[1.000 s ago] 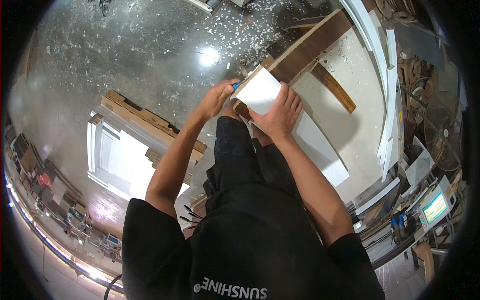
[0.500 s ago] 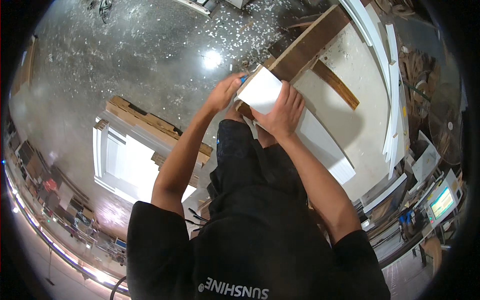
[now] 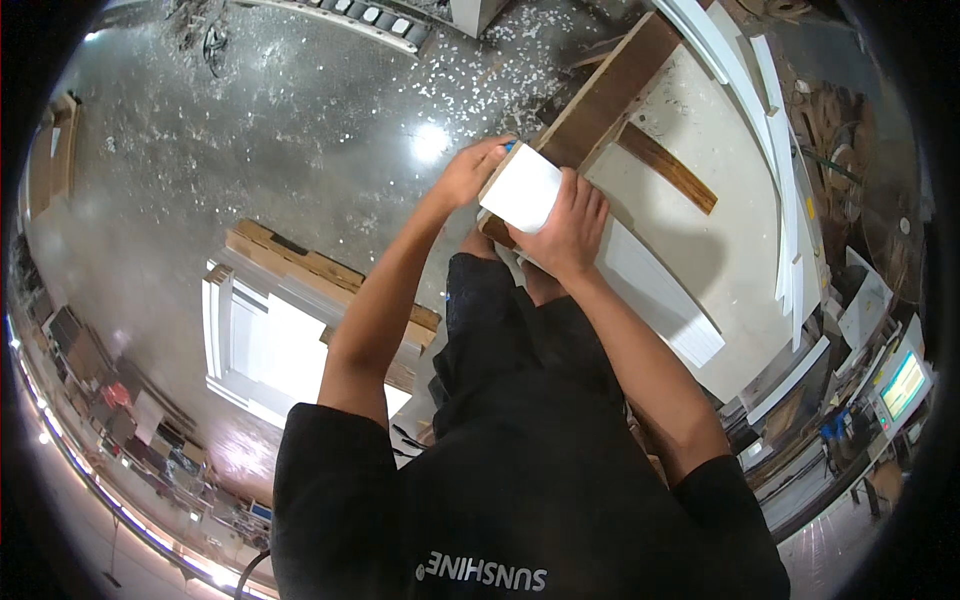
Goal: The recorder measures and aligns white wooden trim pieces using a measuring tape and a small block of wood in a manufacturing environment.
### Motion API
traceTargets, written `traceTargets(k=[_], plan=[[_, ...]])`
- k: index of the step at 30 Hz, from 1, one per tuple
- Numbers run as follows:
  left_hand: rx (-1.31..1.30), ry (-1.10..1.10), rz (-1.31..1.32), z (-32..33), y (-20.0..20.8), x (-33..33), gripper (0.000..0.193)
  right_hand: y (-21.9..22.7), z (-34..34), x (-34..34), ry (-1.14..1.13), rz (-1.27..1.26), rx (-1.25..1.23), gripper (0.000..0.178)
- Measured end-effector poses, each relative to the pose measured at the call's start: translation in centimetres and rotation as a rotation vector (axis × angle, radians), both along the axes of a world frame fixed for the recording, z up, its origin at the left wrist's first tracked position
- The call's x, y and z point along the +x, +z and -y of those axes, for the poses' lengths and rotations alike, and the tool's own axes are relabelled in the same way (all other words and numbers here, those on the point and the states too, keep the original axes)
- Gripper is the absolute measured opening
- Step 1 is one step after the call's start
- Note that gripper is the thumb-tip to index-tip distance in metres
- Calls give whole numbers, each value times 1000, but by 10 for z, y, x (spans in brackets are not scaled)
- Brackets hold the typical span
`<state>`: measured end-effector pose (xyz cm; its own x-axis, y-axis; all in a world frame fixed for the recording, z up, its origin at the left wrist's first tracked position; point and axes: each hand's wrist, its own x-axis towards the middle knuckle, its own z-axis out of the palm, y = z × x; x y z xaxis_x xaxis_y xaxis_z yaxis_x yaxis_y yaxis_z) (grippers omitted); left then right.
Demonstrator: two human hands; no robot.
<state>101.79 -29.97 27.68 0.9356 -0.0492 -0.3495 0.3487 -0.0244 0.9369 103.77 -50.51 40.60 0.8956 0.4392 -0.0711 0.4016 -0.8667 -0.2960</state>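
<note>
A white board (image 3: 665, 285), or a stack of boards with fine lines along the side, lies at a slant over the edge of a pale tabletop (image 3: 740, 260). My right hand (image 3: 568, 225) is closed over it near its far left end, thumb on the near side, fingers across the top. At the board's brown end edge, my left hand (image 3: 474, 172) is closed round a small object with a blue part (image 3: 510, 146). Most of that object is hidden by the fingers, so its kind cannot be told.
A brown wooden rail (image 3: 610, 90) runs along the table's far left edge. On the tabletop lies a loose brown strip (image 3: 668, 168); long white strips (image 3: 775, 150) line its right side. White panels (image 3: 270, 340) are stacked at left. White chips litter the floor (image 3: 480, 75). A lit screen (image 3: 903, 386) stands far right.
My left hand has slid along the board's end edge, up and to the right, with the blue-parted object. My right hand keeps its hold on the board. The whole view has shifted slightly.
</note>
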Motion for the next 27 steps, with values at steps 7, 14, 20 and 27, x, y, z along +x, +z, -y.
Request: traceTargets(k=[7,14,20,27], plan=[[130,83,-55,-21,20,36,48,-2,6,-3,-37,79,99,99],[524,35,388,23,120,76,37,8,23,2,26,-24,133,97],[876,-511,595,133,149,115,37,15,126,-22,-35,-236,74,122],[967,-848,771,221,101,108,53,18,330,-75,-212,-200,-77,129]])
